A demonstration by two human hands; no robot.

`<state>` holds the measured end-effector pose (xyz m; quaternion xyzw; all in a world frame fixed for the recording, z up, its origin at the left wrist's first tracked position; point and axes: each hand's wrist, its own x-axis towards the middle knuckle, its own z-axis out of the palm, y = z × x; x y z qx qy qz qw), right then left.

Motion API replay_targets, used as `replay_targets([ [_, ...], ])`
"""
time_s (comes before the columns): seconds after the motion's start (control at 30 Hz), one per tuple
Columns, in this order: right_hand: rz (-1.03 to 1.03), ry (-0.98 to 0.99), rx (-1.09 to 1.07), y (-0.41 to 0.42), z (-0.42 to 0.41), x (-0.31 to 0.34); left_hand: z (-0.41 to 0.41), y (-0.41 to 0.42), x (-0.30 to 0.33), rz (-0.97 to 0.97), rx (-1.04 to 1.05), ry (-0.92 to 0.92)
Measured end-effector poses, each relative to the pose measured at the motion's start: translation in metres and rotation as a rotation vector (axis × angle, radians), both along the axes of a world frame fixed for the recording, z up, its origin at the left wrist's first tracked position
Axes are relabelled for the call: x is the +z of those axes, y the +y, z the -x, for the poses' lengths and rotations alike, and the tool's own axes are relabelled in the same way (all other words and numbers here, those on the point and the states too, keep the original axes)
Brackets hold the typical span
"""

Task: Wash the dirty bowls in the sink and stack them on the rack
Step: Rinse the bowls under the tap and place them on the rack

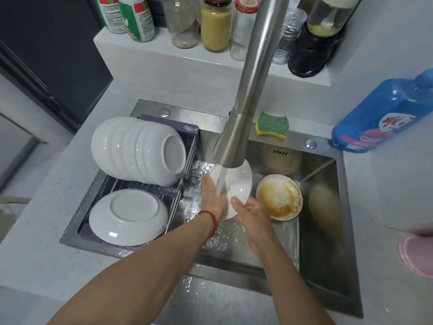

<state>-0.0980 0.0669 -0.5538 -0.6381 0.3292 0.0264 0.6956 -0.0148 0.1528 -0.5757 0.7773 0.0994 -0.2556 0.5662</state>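
Note:
A white bowl [239, 184] is tilted under the running tap [234, 141] in the steel sink [328, 242]. My left hand [214, 198] lies flat on the bowl's inside with straight fingers, water falling over it. My right hand [253, 212] grips the bowl's lower rim. A dirty bowl [280, 198] with orange-brown residue sits on the sink floor just right of my hands. On the rack [180, 184] at the sink's left, several clean white bowls [140, 151] lean nested on their sides, and one white dish [128, 216] lies upside down in front of them.
A green and yellow sponge [271, 125] lies on the sink's back ledge. A blue detergent bottle [384, 116] stands on the counter at right. A pink object [419, 254] is at the right edge. Jars and bottles [215, 22] line the raised shelf behind.

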Motion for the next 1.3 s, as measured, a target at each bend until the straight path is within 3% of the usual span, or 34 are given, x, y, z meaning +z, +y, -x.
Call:
replay_targets([
  [0.03, -0.161, -0.004, -0.039, -0.005, -0.001, 0.004, -0.005, 0.005, -0.007, -0.052, -0.011, -0.065],
  [0.1, -0.397, 0.000, -0.120, -0.020, -0.001, 0.005, -0.015, 0.017, -0.010, -0.068, 0.000, 0.024],
  [0.2, -0.627, 0.013, -0.224, -0.038, 0.007, -0.008, -0.024, 0.040, -0.004, 0.204, 0.163, 0.379],
  [0.27, -0.657, 0.050, -0.214, -0.043, 0.012, -0.022, -0.026, 0.049, 0.000, 0.322, 0.220, 0.442],
  [0.33, -0.536, 0.140, -0.229, -0.038, 0.004, -0.032, -0.021, 0.043, 0.003, 0.272, 0.186, 0.388],
  [0.4, -0.274, 0.265, -0.218, -0.028, -0.021, -0.044, -0.011, 0.037, 0.005, 0.131, 0.112, 0.253],
  [0.53, 0.368, 0.334, 0.180, 0.016, -0.081, -0.033, 0.013, 0.023, 0.016, -0.166, -0.089, -0.005],
  [0.63, 0.452, 0.284, 0.381, 0.049, -0.095, -0.020, 0.027, 0.025, 0.026, -0.241, -0.130, -0.157],
  [0.73, 0.505, 0.334, 0.360, 0.033, -0.094, -0.029, 0.033, 0.037, 0.029, -0.219, -0.170, -0.157],
  [0.8, 0.457, 0.392, 0.300, 0.030, -0.088, -0.034, 0.034, 0.043, 0.032, -0.339, -0.224, -0.251],
  [0.87, 0.422, 0.317, 0.255, 0.040, -0.082, -0.043, 0.034, 0.047, 0.039, -0.311, -0.273, -0.316],
  [1.03, 0.340, 0.225, 0.168, 0.028, -0.074, -0.020, 0.027, 0.073, 0.060, -0.033, -0.046, -0.114],
  [1.13, 0.057, 0.359, -0.018, 0.025, -0.051, -0.006, 0.017, 0.101, 0.070, 0.100, 0.066, 0.084],
  [1.23, -0.284, 0.367, -0.088, 0.036, -0.033, -0.009, 0.009, 0.134, 0.075, 0.199, 0.185, 0.173],
  [1.3, -0.323, 0.363, -0.061, 0.048, -0.029, -0.004, 0.003, 0.161, 0.075, 0.244, 0.234, 0.223],
])
